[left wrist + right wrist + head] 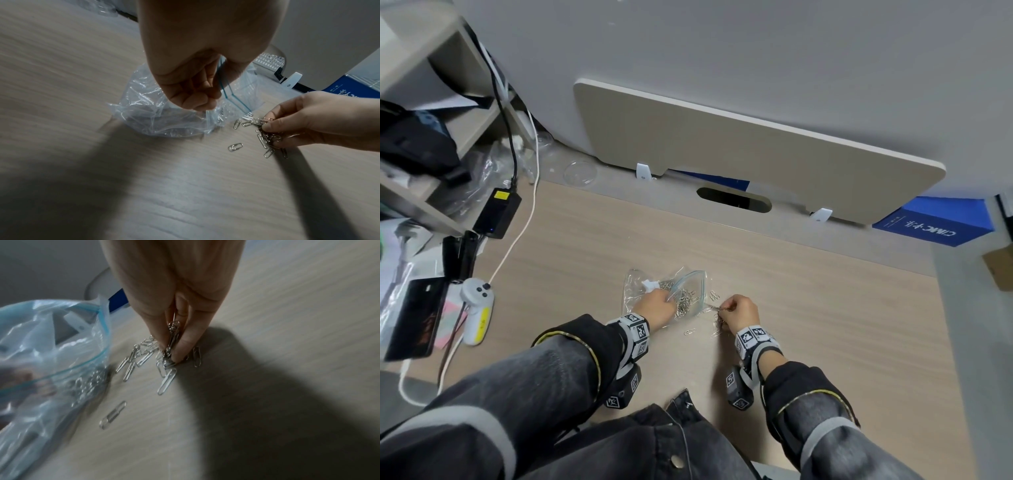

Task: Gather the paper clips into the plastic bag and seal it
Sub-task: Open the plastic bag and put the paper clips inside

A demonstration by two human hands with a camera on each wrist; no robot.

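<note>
The paper clips (267, 138) lie in two lots. One small heap sits on the bench (791, 291) directly under the right hand (739, 313), with a few strays spread just in front of its fingertips and one single clip (235, 147) lying apart, toward the left hand. A second, larger mass of clips (685, 301) is already inside the plastic bag (156, 113), showing through the clear film beside the left hand (657, 306).

The bag rests crumpled on the bench, its blue-edged mouth (228, 91) gaping toward the right hand and nearly touching the loose heap. The left hand comes down on it from above, knuckles up, fingers (197, 99) curled in and pinching the upper lip of the mouth so that it is lifted clear of the lower lip. A small white piece (650, 284) shows at the far side of this hand, on the bag.

The right hand is posed with the wrist raised and the fingers pointing steeply down at the bench. Thumb and fingers (185, 344) are drawn together around a bunch of clips, their tips touching or nearly touching the surface; more clips lie flat just to either side of the fingertips.

Both forearms reach forward from dark sleeves, each wrist wearing a strap with black-and-white marker tiles (751, 337). Well away to the left of the left hand lie a white handheld controller (477, 308), a black power adapter (498, 212) and a white cable (517, 236). Far beyond the right hand stands a blue box (931, 222).
</note>
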